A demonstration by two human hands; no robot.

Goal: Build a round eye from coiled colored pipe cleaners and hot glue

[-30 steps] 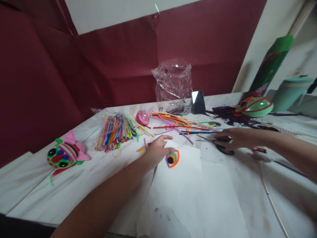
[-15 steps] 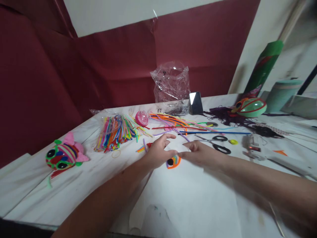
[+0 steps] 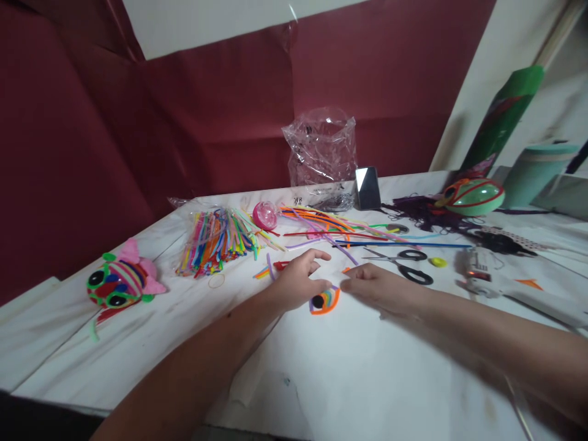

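A small eye shape made of pipe cleaners (image 3: pixel 327 301) lies on white paper, with a black centre, rainbow bands and an orange outer edge. My left hand (image 3: pixel 301 282) is at its upper left, thumb reaching to its top edge and index finger bent away, a gap between them. From the right, my right hand (image 3: pixel 374 288) pinches an orange pipe cleaner; a short orange bit shows above the fingertips, and the rest runs along the eye's outer edge. Between the hands, part of the eye's top is hidden. Scissors (image 3: pixel 404 263) lie beyond my right hand.
Bagged pipe cleaners (image 3: pixel 218 242) lie at the back left, with loose ones (image 3: pixel 316 220) beside a pink ball (image 3: pixel 265 215). A decorated fish (image 3: pixel 124 282) sits left. A phone (image 3: pixel 368 188), a green balloon-like fish (image 3: pixel 475 197) and a glue gun (image 3: pixel 482 272) are to the right.
The view has shifted slightly. My right hand has moved a little right, away from my left, and an orange end now shows above its fingertips. The eye shape stays on the paper.
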